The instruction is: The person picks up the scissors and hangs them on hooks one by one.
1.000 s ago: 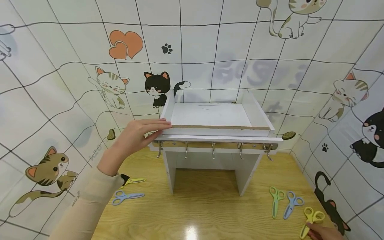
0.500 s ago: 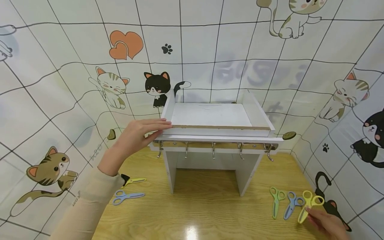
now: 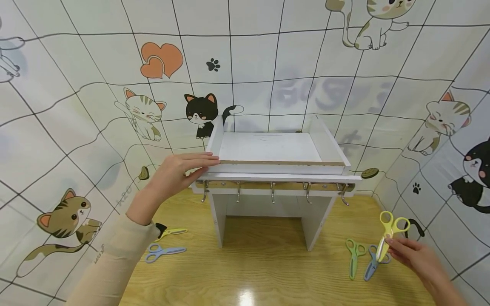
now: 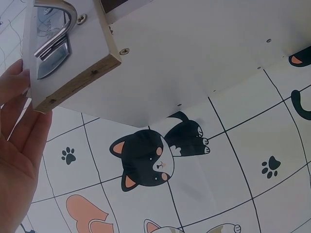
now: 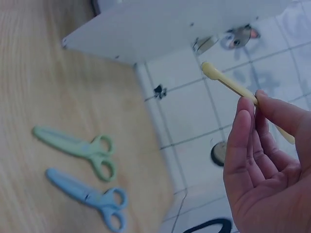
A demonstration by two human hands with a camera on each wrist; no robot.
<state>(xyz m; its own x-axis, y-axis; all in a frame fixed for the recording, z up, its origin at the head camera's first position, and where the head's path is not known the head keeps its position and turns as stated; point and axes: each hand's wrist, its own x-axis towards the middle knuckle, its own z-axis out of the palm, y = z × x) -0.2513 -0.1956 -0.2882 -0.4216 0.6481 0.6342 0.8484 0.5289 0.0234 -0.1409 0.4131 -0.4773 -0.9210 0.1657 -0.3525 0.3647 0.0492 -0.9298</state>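
Yellow scissors (image 3: 388,233) are raised off the table at the right, handles up, and my right hand (image 3: 420,258) pinches them by the blades between thumb and fingertips. In the right wrist view the same scissors appear edge-on. Green scissors (image 3: 354,257) and blue scissors (image 3: 370,267) lie below on the table, the blue pair partly covered by the yellow one in the head view. My left hand (image 3: 174,172) rests with extended fingers on the front left corner of a white shelf unit (image 3: 275,177). The left wrist view shows its fingers touching a board end (image 4: 73,85).
Several metal hooks (image 3: 272,193) hang along the unit's front edge. On the left of the wooden table (image 3: 260,263) lie another blue pair of scissors (image 3: 163,252) and a yellow pair with a black part (image 3: 173,231). Cat-patterned cloth (image 3: 252,55) surrounds the table.
My right hand has lifted the yellow scissors from the table's right front and carried them up and slightly left. The left hand has stayed on the shelf unit's corner.
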